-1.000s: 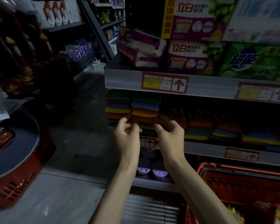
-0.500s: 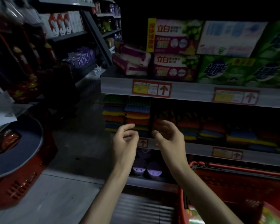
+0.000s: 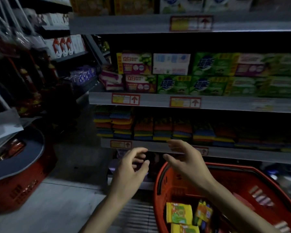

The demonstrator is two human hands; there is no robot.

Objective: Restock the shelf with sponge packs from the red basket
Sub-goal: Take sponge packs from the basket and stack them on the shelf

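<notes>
While both hands hover in front of the lower shelving, neither holds anything. On the left hand [image 3: 131,169] the fingers are loosely curled and empty, with the thumb apart from them. On the right hand [image 3: 186,162] the fingers are extended, spread and empty; this hand is above the near-left rim of the red plastic shopping basket [image 3: 233,180]. Yellow-wrapped sponge packs [image 3: 179,213] lie in the bottom of that basket. Stacked multicolour sponge packs [image 3: 161,130] stand in a row on the grey metal shelf [image 3: 242,153] just beyond the hands. Green and white cardboard boxes [image 3: 207,84] fill the shelf above. A second red basket [image 3: 20,187], under a grey round cover, sits on the floor at the left.
</notes>
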